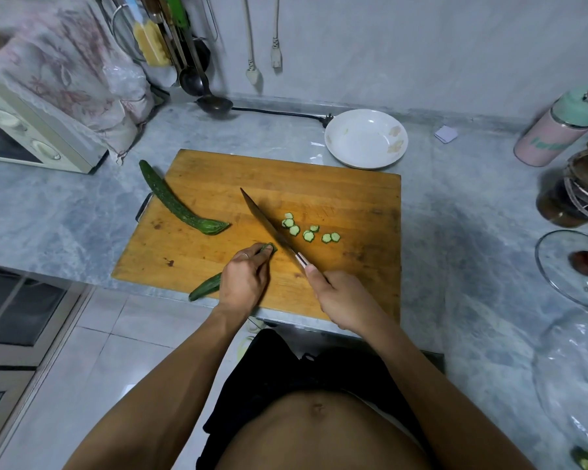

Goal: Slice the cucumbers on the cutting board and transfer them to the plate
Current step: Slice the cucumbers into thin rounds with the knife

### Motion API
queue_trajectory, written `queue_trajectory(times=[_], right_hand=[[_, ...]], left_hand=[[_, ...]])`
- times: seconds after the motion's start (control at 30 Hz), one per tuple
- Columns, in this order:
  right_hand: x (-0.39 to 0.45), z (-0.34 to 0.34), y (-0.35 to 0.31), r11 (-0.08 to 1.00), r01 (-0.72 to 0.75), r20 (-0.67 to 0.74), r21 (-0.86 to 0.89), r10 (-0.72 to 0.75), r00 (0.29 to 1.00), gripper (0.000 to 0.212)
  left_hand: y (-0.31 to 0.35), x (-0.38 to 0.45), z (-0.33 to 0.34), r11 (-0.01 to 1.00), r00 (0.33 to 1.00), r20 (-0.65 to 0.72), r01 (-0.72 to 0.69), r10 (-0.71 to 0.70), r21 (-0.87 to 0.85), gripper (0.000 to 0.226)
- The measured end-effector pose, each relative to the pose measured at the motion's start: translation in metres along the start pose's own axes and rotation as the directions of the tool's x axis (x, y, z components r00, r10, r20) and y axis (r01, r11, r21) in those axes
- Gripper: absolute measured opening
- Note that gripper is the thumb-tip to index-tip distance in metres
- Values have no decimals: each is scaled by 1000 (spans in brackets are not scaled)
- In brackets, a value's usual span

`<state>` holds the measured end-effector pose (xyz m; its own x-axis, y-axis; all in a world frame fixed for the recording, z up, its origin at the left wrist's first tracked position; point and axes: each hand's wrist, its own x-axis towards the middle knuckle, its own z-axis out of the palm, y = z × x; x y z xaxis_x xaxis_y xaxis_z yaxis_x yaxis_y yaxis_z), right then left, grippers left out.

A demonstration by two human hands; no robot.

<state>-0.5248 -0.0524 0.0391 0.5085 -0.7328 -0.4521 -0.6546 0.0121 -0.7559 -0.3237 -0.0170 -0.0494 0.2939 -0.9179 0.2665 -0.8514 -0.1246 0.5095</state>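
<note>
A wooden cutting board lies on the grey counter. My left hand holds a cucumber down on the board's near part, fingers curled over its cut end. My right hand grips the handle of a knife, whose blade points away to the upper left, right beside the cut end. Several thin cucumber slices lie on the board to the right of the blade. A second, whole cucumber rests across the board's left edge. A white plate stands empty behind the board.
A microwave under a cloth stands at the left. Ladles hang at the back wall. A pink bottle, a dark jar and a glass lid stand on the counter at the right.
</note>
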Motion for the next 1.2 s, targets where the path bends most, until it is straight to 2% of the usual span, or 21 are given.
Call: queue_trajectory(times=[0.2, 0.5, 0.8, 0.93, 1.07, 1.2], right_hand=[[-7, 4, -2, 999, 41, 5, -28, -41, 999, 64], [-5, 5, -8, 999, 18, 34, -43, -16, 999, 60], [13, 19, -7, 995, 5, -16, -104, -7, 1000, 62], [13, 13, -5, 998, -48, -18, -28, 48, 999, 68], [10, 2, -1, 993, -105, -29, 53, 106, 994, 64], [7, -8, 3, 991, -117, -49, 71, 121, 991, 66]], left_hand=[[-2, 0, 0, 1000, 1000, 16, -12, 12, 4, 23], [-2, -1, 2, 1000, 1000, 14, 2, -3, 18, 22], [-1, -1, 2, 999, 1000, 18, -26, 25, 32, 22], [0, -1, -2, 999, 998, 60, -3, 1, 38, 27], [5, 5, -15, 994, 993, 103, 46, -57, 100, 28], [8, 7, -16, 996, 991, 122, 39, -48, 77, 27]])
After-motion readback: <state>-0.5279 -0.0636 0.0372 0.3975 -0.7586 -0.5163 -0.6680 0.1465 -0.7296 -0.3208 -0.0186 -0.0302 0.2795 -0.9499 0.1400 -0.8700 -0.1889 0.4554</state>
